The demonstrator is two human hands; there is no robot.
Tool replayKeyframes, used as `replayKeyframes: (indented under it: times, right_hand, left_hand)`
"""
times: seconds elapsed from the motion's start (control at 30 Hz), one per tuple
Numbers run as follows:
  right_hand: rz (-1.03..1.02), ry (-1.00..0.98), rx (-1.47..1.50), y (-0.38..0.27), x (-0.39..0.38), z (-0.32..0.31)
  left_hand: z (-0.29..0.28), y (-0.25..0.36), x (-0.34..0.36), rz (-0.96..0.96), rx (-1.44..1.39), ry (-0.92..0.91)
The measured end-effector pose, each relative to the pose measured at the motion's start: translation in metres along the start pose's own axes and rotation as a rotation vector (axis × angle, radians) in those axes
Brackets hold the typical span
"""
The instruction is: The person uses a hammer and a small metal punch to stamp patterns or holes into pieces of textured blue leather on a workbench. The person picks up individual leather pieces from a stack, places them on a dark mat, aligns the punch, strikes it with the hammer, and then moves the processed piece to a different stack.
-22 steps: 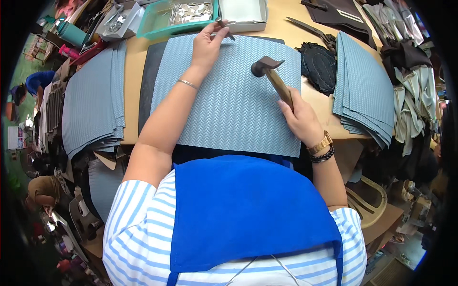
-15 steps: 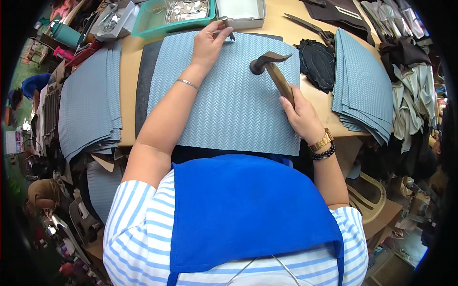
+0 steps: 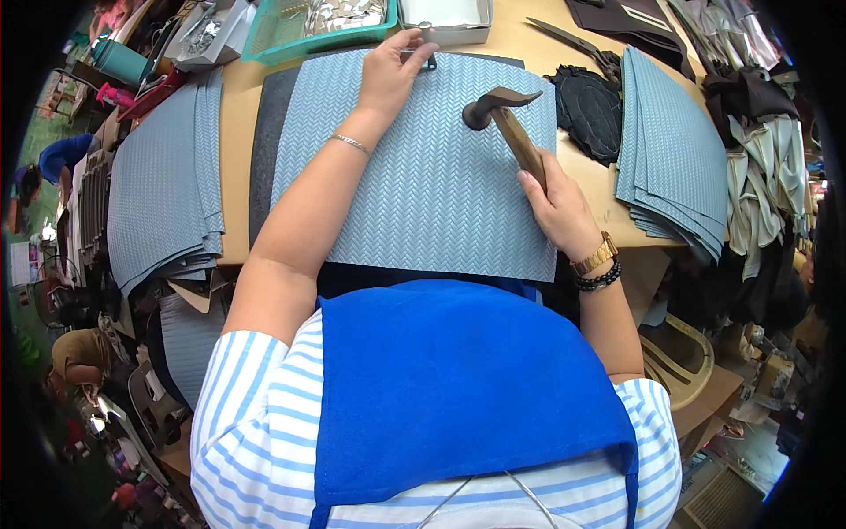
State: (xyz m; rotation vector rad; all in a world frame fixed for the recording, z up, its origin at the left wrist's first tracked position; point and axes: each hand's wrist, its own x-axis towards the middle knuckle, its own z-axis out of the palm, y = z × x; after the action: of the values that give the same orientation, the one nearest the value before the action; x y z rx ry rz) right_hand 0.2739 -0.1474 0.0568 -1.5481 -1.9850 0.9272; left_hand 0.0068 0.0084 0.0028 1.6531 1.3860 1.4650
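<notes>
Along the bottom of the frame, your blue apron [image 3: 458, 379] sits nearest, just below the woven light-blue sheet [image 3: 441, 181]. Right of centre, your right grip [image 3: 564, 212] is closed around the wooden handle of the hammer [image 3: 515, 134]. Its head lies up and left of that grip, over the sheet; you cannot tell whether it touches. It is probably head-heavy, the handle stiff and smooth, so a hold low on the wood should suit it.

Spread mid-frame, the sheet looks thin, light and bendable, likely best taken by its edges. It lies over a dark board [image 3: 267, 159] on the tabletop [image 3: 240, 141].

At the top centre, your left grip [image 3: 388, 78] has thumb and fingers pinched together on a small dark metal tool [image 3: 432, 63]. That tool's lower end pokes out right of your thumb, near the sheet's far edge; contact there is unclear. It is likely hard, light and a little slippery, best pinched along its shank. Just beyond stands a pale box [image 3: 458, 36].
</notes>
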Motion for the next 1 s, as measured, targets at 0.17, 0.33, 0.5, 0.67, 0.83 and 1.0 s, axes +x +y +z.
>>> replayKeyframes:
  times: [0.17,0.33,0.5,0.67,0.83,1.0]
  right_hand:
    - [-0.069,0.037,0.001,0.011,0.002,-0.003]
    - [-0.122,0.042,0.029,-0.026,0.037,-0.055]
    - [-0.755,0.388,0.526,-0.089,0.098,-0.079]
    - [-0.301,0.171,-0.096,-0.065,0.111,-0.054]
    - [-0.158,0.133,-0.176,-0.025,0.095,-0.066]
    - [-0.271,0.685,-0.797,0.089,0.061,-0.087]
  left_hand:
    - [0.005,-0.008,0.005,0.028,0.082,-0.061]
    - [0.004,-0.007,0.006,0.1,0.14,-0.041]
    - [0.004,0.005,0.004,0.108,0.104,-0.055]
    - [0.009,0.007,0.005,0.145,0.131,-0.059]
    - [0.002,-0.002,0.003,0.078,0.201,-0.092]
    - [-0.004,-0.02,0.018,-0.096,-0.58,0.213]
